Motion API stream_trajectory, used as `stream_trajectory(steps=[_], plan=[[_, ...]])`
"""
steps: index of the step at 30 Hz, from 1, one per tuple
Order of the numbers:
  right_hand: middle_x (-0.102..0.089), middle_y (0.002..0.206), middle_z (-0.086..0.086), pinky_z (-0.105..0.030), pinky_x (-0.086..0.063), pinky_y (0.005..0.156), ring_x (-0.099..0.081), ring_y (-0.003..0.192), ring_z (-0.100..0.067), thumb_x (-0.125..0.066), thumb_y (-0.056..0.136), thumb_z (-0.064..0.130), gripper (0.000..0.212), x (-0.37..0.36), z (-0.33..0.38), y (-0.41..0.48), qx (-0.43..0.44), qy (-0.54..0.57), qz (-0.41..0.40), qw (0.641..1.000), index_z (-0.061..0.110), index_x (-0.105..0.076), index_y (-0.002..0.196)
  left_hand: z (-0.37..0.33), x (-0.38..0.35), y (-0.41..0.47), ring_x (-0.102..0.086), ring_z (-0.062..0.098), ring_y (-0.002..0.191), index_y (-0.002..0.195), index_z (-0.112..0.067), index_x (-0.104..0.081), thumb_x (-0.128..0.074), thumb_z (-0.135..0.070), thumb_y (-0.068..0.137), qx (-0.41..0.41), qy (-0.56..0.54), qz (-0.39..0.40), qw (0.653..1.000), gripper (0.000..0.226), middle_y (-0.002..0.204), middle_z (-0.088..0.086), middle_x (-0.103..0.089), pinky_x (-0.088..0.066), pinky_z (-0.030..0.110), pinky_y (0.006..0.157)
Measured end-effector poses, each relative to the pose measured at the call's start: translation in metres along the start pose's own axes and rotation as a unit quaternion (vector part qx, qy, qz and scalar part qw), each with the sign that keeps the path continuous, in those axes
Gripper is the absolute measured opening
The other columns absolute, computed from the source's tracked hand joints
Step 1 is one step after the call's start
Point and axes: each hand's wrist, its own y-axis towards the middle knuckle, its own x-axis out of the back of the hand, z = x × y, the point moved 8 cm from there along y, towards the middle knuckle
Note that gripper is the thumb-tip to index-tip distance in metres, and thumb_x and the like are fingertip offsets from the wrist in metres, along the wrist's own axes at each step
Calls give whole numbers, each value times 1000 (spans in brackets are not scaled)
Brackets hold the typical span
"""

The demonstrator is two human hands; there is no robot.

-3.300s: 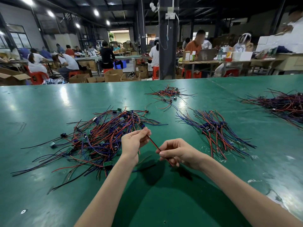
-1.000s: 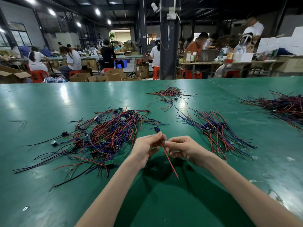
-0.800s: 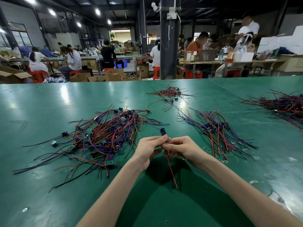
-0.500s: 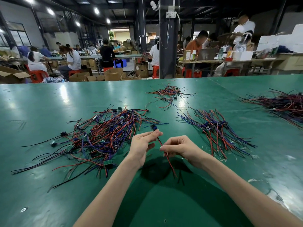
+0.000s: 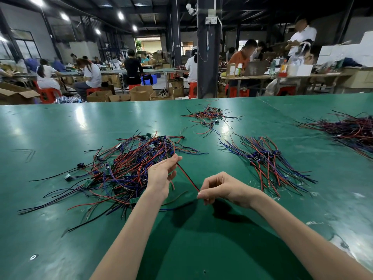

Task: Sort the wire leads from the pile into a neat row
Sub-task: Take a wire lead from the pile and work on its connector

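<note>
A tangled pile of red, blue and black wire leads (image 5: pixel 129 168) lies on the green table (image 5: pixel 201 249), left of centre. One red-and-black lead (image 5: pixel 187 177) is stretched taut between my hands above the table. My left hand (image 5: pixel 163 174) pinches its upper end at the pile's right edge. My right hand (image 5: pixel 222 187) pinches the lower end between thumb and fingers. To the right lies a neater bunch of leads (image 5: pixel 266 158), their connectors gathered together in the middle.
A small loose bunch of leads (image 5: pixel 207 118) lies further back, and another heap (image 5: pixel 351 130) sits at the right edge. Beyond the table's far edge are a dark pillar (image 5: pixel 207 47), cardboard boxes and seated people at other benches.
My hands were close together with the lead hanging down from them. They have since moved apart, the right hand sliding toward me along the lead, which is now pulled straight.
</note>
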Motion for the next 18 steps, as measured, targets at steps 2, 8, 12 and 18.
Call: stream_trajectory(steps=[2, 8, 12, 18], plan=[[-66, 63, -4, -18, -46, 60, -59, 57, -10, -74, 78, 12, 9, 0, 2, -1, 0, 0, 5, 1000, 11, -69, 70, 1, 0, 0, -51, 6, 65, 81, -7, -73, -69, -15, 83, -1, -1, 1, 1000, 9, 68, -6, -69, -40, 20, 61], [-63, 62, 2, -17, -45, 58, -56, 56, -8, -70, 83, 15, 18, -4, 3, -5, -8, -29, 42, 999, 17, -69, 65, 0, 6, 3, -49, 6, 63, 82, -7, -73, -68, -15, 84, 0, -12, -8, 1000, 9, 67, -5, -64, -41, 19, 58], [-66, 66, 0, -18, -47, 62, -59, 59, -8, -70, 83, 17, 12, -5, 3, -4, -9, -31, 48, 998, 15, -71, 71, 0, 7, 4, -49, 5, 62, 85, -5, -73, -69, -15, 83, 1, -14, -9, 1000, 11, 64, -7, -65, -41, 18, 57], [-66, 67, -2, -20, -49, 65, -60, 62, -11, -69, 80, 19, 9, -2, 6, -5, -1, -15, 51, 999, 18, -72, 71, 1, 8, 5, -49, 5, 63, 84, -7, -74, -69, -16, 83, 2, -16, -13, 1000, 11, 63, -7, -64, -41, 19, 57]])
